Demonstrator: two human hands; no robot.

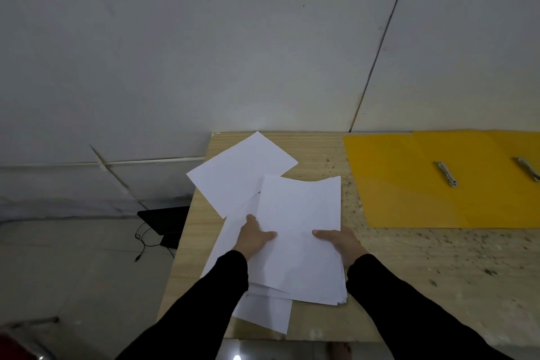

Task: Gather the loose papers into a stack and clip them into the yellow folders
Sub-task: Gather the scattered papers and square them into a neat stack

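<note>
A stack of white papers (301,231) is held over the left part of the wooden table (409,272). My left hand (254,238) grips its left edge and my right hand (342,242) grips its right edge, thumbs on top. One loose sheet (236,175) lies skewed at the table's far left corner. More sheets (266,313) lie under the stack near the front edge. Two open yellow folders (415,184) lie flat at the far right, each with a metal clip (446,173) along its spine; the second clip (528,168) is near the frame edge.
The table's left edge drops to a tiled floor where a black device with a cable (163,225) lies. A grey wall stands right behind the table. A bare foot (339,349) shows below the front edge.
</note>
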